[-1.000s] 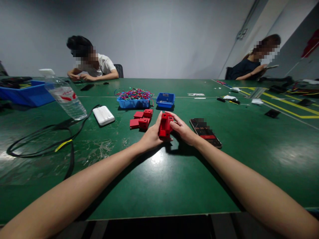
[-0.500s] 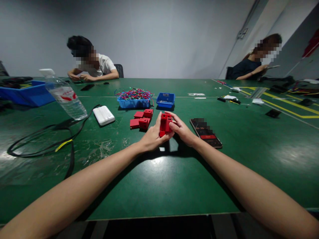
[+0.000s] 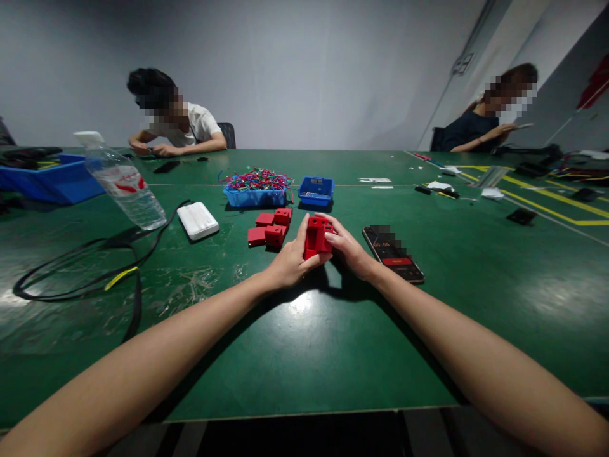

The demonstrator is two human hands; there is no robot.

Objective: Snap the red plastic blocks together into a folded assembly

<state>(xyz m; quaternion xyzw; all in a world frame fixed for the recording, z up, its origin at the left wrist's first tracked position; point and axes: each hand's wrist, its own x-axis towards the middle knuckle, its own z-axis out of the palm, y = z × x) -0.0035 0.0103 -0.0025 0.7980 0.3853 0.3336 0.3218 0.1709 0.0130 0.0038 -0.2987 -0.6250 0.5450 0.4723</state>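
A red plastic block [image 3: 316, 235] with small holes in its face is held a little above the green table [image 3: 304, 355], gripped from both sides. My left hand [image 3: 288, 262] wraps its left side with the thumb up along the edge. My right hand [image 3: 349, 248] grips its right side with fingers over the top. Several more red blocks [image 3: 269, 229] lie in a cluster just left of it. Behind them stand a blue tray of coloured wires [image 3: 255, 186] and a smaller blue tray [image 3: 316, 191].
A phone [image 3: 392, 253] lies right of my right hand. A tilted water bottle [image 3: 122, 183], a white box [image 3: 198, 220] and a black cable loop [image 3: 76, 266] are at the left. A blue bin [image 3: 52, 178] sits far left. Two people sit at the far side.
The red block has been turned and lifted slightly between my hands; its holed face now points more toward me. My arms have hardly moved.
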